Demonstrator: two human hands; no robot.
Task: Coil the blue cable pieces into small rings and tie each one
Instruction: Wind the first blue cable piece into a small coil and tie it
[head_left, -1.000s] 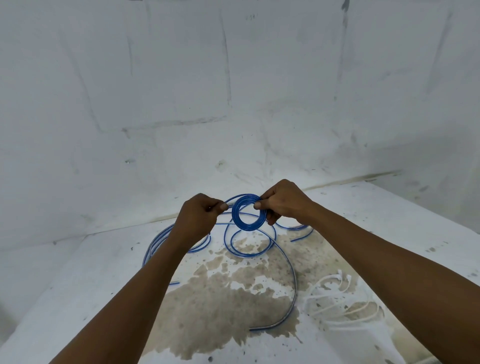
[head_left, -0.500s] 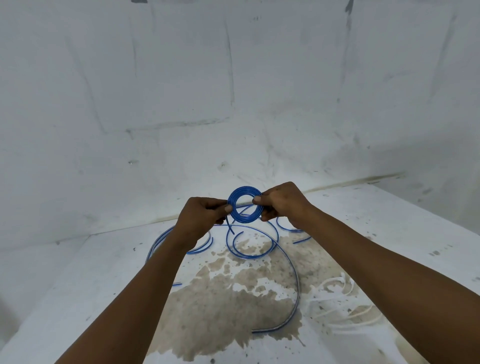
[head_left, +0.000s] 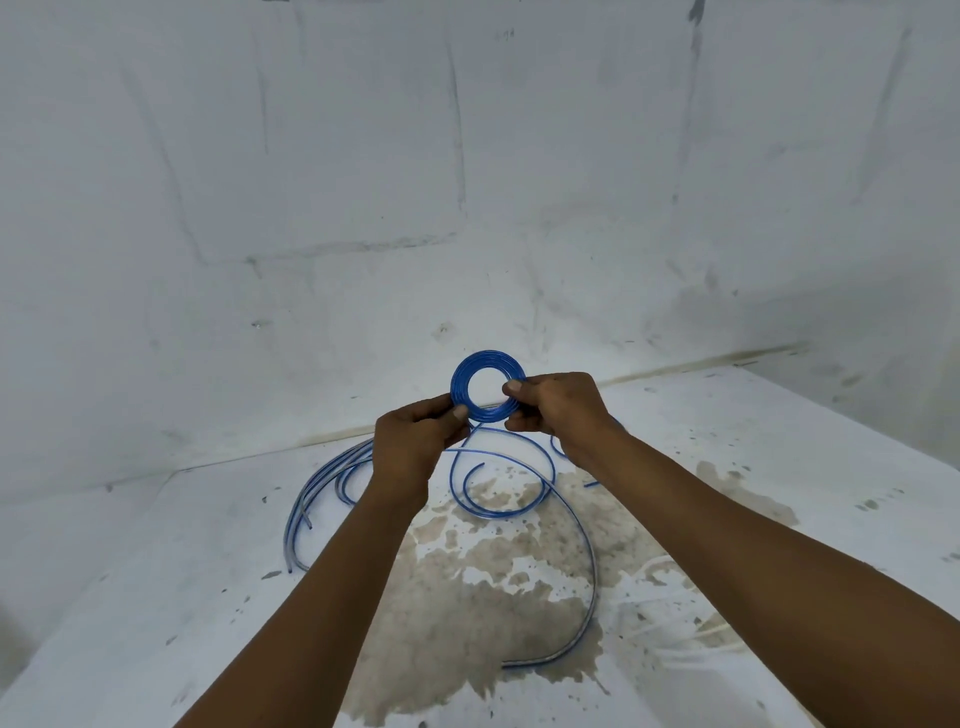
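Two bare arms reach forward over a white stained table (head_left: 779, 467). Between the hands, held up in the air, is a small blue cable ring (head_left: 487, 385) of several tight turns. The left hand (head_left: 415, 447) pinches its lower left edge between thumb and curled fingers; the right hand (head_left: 558, 408) pinches its right edge the same way. Loose blue cable pieces (head_left: 519, 499) curl on the table below (more lie to the left, partly behind the left arm), over a brown stain (head_left: 467, 597).
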